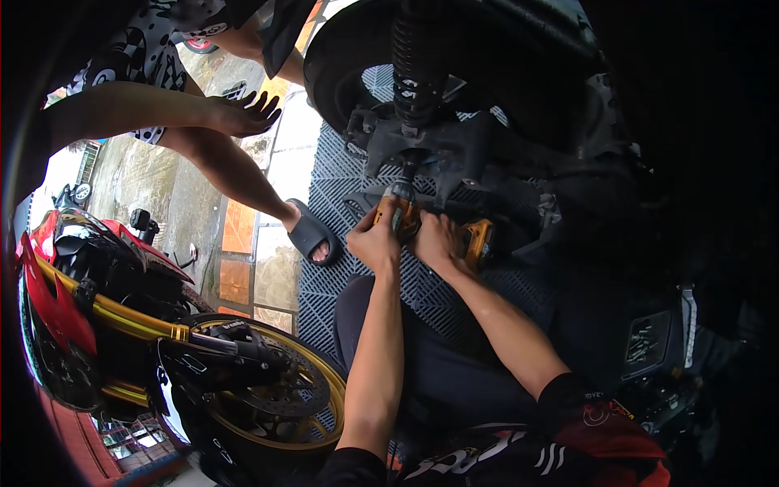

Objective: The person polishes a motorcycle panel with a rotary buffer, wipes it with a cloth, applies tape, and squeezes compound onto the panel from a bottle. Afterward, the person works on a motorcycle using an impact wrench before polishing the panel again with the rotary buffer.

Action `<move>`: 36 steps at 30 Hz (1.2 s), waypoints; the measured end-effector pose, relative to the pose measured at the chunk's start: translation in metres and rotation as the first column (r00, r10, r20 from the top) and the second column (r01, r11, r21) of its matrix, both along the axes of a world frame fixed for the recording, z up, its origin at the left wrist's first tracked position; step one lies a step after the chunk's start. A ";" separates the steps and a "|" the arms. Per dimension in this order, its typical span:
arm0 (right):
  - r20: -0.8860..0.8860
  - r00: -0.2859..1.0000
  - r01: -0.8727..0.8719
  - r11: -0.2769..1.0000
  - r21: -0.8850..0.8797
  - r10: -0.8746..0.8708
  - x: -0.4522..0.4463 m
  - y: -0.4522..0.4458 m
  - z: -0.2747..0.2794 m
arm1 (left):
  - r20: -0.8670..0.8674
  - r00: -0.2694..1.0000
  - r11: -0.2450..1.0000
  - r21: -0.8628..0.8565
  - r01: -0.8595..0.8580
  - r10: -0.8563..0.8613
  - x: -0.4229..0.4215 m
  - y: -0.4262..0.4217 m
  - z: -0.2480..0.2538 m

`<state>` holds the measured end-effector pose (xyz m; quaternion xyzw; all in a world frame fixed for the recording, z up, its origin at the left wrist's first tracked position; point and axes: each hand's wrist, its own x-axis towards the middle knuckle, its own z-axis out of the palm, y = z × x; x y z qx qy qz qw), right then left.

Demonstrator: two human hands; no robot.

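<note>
My left hand (pixel 373 245) is closed around the body of a yellow-and-black cordless impact driver (pixel 403 213), just behind its nose. My right hand (pixel 438 243) grips the handle of the same tool, with the yellow battery end (pixel 479 242) showing to the right of it. The tool's nose points up in the view at a dark metal bracket (pixel 434 150) below a coil-spring shock absorber (pixel 412 73). Shadow hides whether the tip touches a fastener there. Beside the shock absorber is a black tyre (pixel 320 77).
At the upper left, another person's hand (pixel 243 115) hangs with fingers spread, and their sandalled foot (pixel 315 235) rests on the grey grid mat (pixel 333 174). A motorcycle with a gold-rimmed front wheel (pixel 329 381) stands close on my left.
</note>
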<state>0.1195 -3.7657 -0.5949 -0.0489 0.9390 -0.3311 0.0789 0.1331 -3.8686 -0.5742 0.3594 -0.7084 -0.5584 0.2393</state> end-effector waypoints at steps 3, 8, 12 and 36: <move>0.011 1.000 -0.004 0.999 0.040 0.004 0.001 0.001 -0.003 | -0.017 1.000 1.000 -0.003 0.002 -0.002 0.000 0.000 0.000; 0.086 0.996 0.022 0.999 -0.032 -0.019 0.004 0.003 0.013 | -0.011 1.000 1.000 -0.005 0.001 -0.001 0.001 0.000 -0.001; 0.069 0.998 -0.005 1.000 -0.017 0.006 0.001 0.003 -0.004 | 0.018 0.999 0.999 0.043 0.028 -0.029 0.001 -0.001 0.004; -0.044 0.999 -0.012 0.997 0.071 0.016 0.004 0.003 0.001 | -0.042 0.999 0.997 0.072 0.025 -0.022 -0.004 -0.001 -0.006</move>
